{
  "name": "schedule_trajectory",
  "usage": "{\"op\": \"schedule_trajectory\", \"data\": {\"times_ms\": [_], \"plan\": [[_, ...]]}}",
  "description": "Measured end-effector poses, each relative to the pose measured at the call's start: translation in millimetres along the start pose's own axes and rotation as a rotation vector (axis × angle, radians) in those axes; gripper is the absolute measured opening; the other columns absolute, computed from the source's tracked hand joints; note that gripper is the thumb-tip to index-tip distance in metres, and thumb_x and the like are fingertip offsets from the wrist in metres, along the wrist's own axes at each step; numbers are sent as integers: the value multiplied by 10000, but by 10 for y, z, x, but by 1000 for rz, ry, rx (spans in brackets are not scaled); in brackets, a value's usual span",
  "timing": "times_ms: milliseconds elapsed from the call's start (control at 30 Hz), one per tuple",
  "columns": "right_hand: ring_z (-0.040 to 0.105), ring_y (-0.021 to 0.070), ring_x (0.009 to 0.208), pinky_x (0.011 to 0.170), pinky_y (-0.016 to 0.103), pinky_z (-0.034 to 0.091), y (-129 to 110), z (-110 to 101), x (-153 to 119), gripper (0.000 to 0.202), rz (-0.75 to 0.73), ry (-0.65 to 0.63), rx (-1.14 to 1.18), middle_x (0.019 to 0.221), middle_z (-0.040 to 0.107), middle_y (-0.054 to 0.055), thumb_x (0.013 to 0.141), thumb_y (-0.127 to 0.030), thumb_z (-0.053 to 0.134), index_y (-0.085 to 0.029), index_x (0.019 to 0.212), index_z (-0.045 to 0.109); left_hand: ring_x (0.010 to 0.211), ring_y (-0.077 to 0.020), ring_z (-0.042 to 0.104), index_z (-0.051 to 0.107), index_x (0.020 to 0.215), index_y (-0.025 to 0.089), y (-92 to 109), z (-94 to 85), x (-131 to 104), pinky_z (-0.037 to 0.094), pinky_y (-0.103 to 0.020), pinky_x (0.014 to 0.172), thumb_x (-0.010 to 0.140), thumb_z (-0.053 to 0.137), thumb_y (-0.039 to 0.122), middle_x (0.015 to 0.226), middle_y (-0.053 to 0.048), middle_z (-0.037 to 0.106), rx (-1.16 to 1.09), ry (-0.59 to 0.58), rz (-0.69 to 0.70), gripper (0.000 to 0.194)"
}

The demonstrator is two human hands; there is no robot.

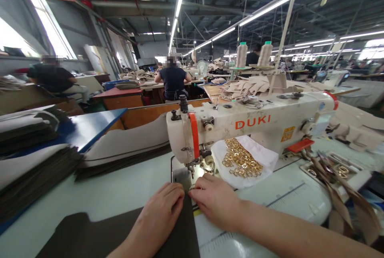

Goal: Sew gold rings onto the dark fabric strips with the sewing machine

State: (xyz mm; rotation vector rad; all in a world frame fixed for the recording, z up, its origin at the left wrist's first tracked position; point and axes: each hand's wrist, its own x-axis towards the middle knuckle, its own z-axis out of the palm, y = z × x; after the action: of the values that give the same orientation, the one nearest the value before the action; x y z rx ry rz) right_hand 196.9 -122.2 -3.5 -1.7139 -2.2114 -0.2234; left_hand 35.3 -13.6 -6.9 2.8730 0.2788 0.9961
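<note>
A dark grey-brown fabric panel (120, 234) lies on the pale table, its far edge under the needle area of a white sewing machine (222, 120). My left hand (159, 214) is closed, fingers curled together, gripping the panel just in front of the presser foot (192, 168). Across from it, my right hand (216, 200) is pinched closed at the panel's right edge, close to the needle. What sits between the right fingertips is hidden. Behind that hand, a white cloth (270, 158) holds a pile of gold metal rings (241, 158).
Stacked cut panels (126, 142) lie left of the machine, with more stacks (33, 170) farther left. On the right, a tray (357, 176) holds metal parts, with tan straps (339, 214) hanging over it. Thread cones (241, 55) stand behind. A co-worker (173, 78) sits ahead.
</note>
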Motion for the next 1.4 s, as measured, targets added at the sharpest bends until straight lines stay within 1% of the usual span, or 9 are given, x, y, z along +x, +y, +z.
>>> {"op": "schedule_trajectory", "data": {"times_ms": [333,500,667,767,833,933,1067,1233,1400], "plan": [[509,193,795,714,289,434,19,-14,7,45,-60,-18,-60,823,588,29,886,-168,565,-169,899,608,653,-163,648,559,757,209,16,-13,34,556,-282,626,868,414,104,711,-4,662,23,-1,37,211],[525,188,857,767,299,436,57,-189,-189,114,-207,-68,-57,896,607,19,938,-199,524,-179,1016,607,674,-169,652,562,798,203,10,4,9,561,-290,644,890,396,102,733,-15,668,63,4,58,216],[523,193,915,821,309,427,1,-346,-326,155,-356,-133,-118,950,619,31,946,-193,511,-148,1073,589,685,-168,650,551,814,206,14,15,-8,559,-294,663,897,397,100,742,-7,662,67,15,61,205],[523,200,982,895,321,409,-29,-285,-279,143,-349,-103,-111,1024,622,35,934,-221,522,-178,1049,595,695,-170,657,553,819,204,14,14,-7,566,-296,669,890,396,91,752,-10,668,86,22,62,206],[531,190,973,929,320,396,-38,-214,-218,135,-324,-51,-86,984,631,26,947,-264,505,-186,958,614,687,-171,661,556,815,205,13,11,-2,570,-298,664,886,394,87,747,-8,671,101,25,68,213],[547,182,970,952,305,391,-45,-121,-123,220,-270,21,-46,943,655,32,950,-339,504,-172,868,622,666,-166,659,552,802,212,12,1,7,568,-284,635,883,394,85,728,0,667,96,20,61,219],[597,171,908,883,292,447,-46,11,-36,178,-301,17,-23,925,696,32,910,-308,557,-152,896,641,659,-154,655,546,817,222,-2,-2,-8,559,-258,629,896,384,90,731,7,667,67,22,61,223],[627,166,882,798,300,491,-14,200,-6,163,-336,46,-11,891,724,3,872,-307,595,-163,849,669,688,-152,655,540,847,233,-25,35,-58,557,-247,659,931,382,121,766,5,663,44,7,49,211],[624,159,861,761,290,498,2,243,-1,183,-343,62,-7,899,727,6,882,-314,575,-167,840,676,681,-138,646,527,844,238,-5,40,-35,545,-224,666,949,365,120,755,19,654,5,-4,68,226]]}}
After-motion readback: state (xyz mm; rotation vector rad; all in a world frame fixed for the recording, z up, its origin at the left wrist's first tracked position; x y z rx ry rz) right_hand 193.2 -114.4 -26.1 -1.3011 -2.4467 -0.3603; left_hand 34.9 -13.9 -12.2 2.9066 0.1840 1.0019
